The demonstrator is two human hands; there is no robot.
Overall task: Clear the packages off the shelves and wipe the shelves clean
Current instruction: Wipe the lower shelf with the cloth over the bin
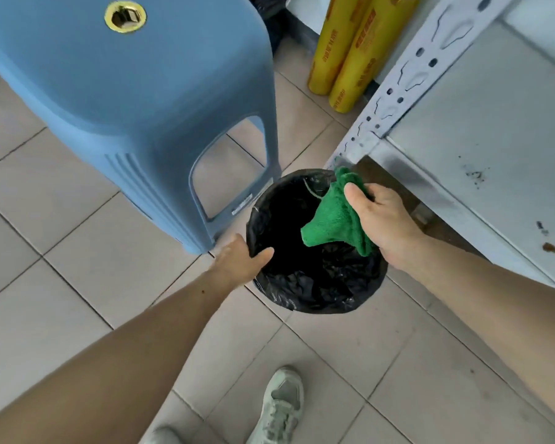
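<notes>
The bin (314, 283) stands on the floor (61, 283) between stool (125, 107) and shelf (494, 139).

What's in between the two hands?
In the head view, the black-lined bin's open mouth lies between the left hand and the right hand, which holds the green cloth.

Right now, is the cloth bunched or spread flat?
Bunched: the right hand grips the cloth crumpled, over the bin.

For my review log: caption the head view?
Left hand grips black-lined round bin; right hand holds green cloth over it.
</notes>
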